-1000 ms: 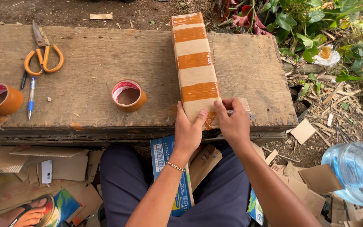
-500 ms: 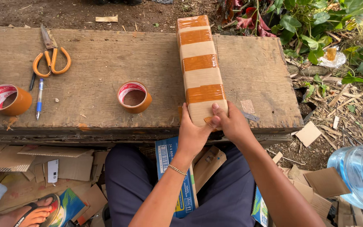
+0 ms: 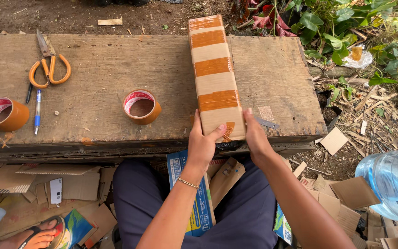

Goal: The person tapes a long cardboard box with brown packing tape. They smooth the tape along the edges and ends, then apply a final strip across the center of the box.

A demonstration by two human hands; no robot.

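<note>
A long cardboard box (image 3: 215, 78) banded with several strips of brown tape lies on a weathered wooden board (image 3: 97, 78), its near end at the board's front edge. My left hand (image 3: 202, 145) grips that near end from the left, thumb across the box's end. My right hand (image 3: 255, 138) presses against the right side of the same end. A brown tape roll (image 3: 142, 106) stands left of the box, a hand's width from my left hand. A small blade or metal strip (image 3: 267, 123) lies by my right hand.
Orange-handled scissors (image 3: 48, 64), a blue pen (image 3: 37, 110) and a second tape roll (image 3: 2, 113) lie at the board's left. Cardboard scraps (image 3: 355, 191) and printed flat packs litter the ground by my legs. A large clear water bottle (image 3: 392, 182) sits at right; plants behind.
My hands have shifted on the box's near end: the left thumb now wraps across the end and the right hand has slid to the box's right side.
</note>
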